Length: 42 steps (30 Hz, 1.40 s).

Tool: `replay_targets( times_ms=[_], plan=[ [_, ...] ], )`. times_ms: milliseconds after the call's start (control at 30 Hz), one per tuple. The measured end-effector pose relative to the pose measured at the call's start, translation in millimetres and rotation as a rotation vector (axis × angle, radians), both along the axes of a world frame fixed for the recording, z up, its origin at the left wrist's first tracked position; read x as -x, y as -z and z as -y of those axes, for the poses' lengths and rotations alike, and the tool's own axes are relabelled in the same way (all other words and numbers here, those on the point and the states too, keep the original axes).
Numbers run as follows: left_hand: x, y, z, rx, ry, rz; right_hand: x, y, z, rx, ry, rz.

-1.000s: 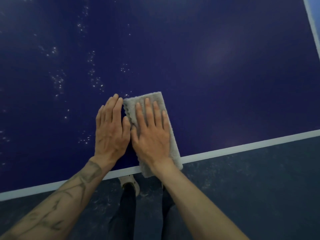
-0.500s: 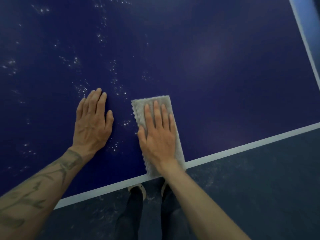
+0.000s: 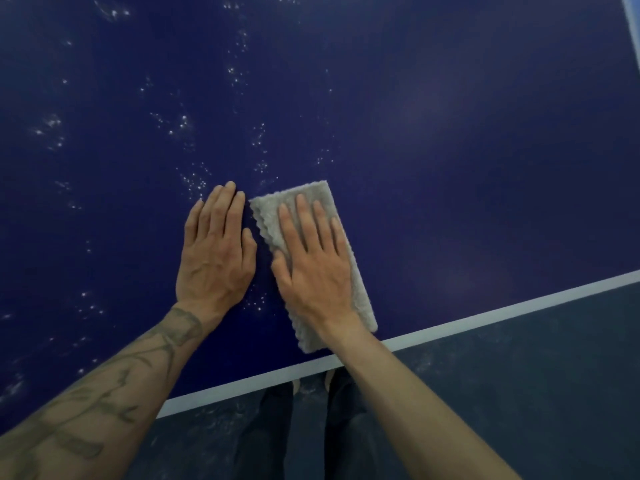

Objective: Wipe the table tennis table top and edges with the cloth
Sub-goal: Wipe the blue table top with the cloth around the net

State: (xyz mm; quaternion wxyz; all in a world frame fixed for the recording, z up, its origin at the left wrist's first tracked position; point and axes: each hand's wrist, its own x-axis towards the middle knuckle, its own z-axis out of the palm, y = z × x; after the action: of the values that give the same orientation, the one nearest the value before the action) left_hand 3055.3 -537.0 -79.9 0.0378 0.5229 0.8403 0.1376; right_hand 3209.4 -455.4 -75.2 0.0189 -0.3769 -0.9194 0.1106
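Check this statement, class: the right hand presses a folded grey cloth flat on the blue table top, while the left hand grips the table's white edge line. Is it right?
Not quite. The left hand does not grip the white edge line; the head view shows it lying flat on the blue table top, beside the cloth. The right hand does press the cloth flat.

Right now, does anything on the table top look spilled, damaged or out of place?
White specks lie scattered over the table top beyond and around the left hand. Right of the cloth the surface shows none. Nothing looks damaged.
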Motion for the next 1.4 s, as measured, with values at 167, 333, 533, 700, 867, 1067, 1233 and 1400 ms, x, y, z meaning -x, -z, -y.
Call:
replay_targets(
  times_ms=[167, 333, 533, 700, 867, 1067, 1233, 1400],
  plan=[
    [-1.9, -1.8, -1.6, 0.008, -0.009, 0.013, -21.3, -6.7, -65.5, -0.014, 0.183, 0.121],
    [0.1, 1.2, -1.1, 0.023, -0.01, -0.008, 35.8, -4.8, -80.1, -0.023, 0.349, 0.079],
    [-1.5, -0.2, -0.9, 0.03, -0.015, -0.023, 13.1, -2.2, -38.1, -0.008, -0.039, 0.025],
    [-1.7, -5.3, -4.4, 0.03, -0.028, 0.014, 6.4, -7.9, -109.5, -0.02, 0.188, 0.118],
    [11.1, -10.5, -13.9, -0.021, -0.102, 0.036, 76.9, -5.0, -94.0, 0.018, 0.185, 0.018],
    [41.2, -13.8, -47.7, -0.046, -0.229, 0.052, 39.0, -1.7, -60.9, 0.033, -0.067, -0.002],
    [48.0, -16.8, -85.0, -0.03, -0.192, 0.053, 43.1, -8.4, -158.1, -0.002, 0.164, 0.124],
    [73.2, -12.0, -116.7, -0.013, -0.202, 0.01, 100.8, -6.1, -160.3, 0.022, 0.013, 0.047]
  ],
)
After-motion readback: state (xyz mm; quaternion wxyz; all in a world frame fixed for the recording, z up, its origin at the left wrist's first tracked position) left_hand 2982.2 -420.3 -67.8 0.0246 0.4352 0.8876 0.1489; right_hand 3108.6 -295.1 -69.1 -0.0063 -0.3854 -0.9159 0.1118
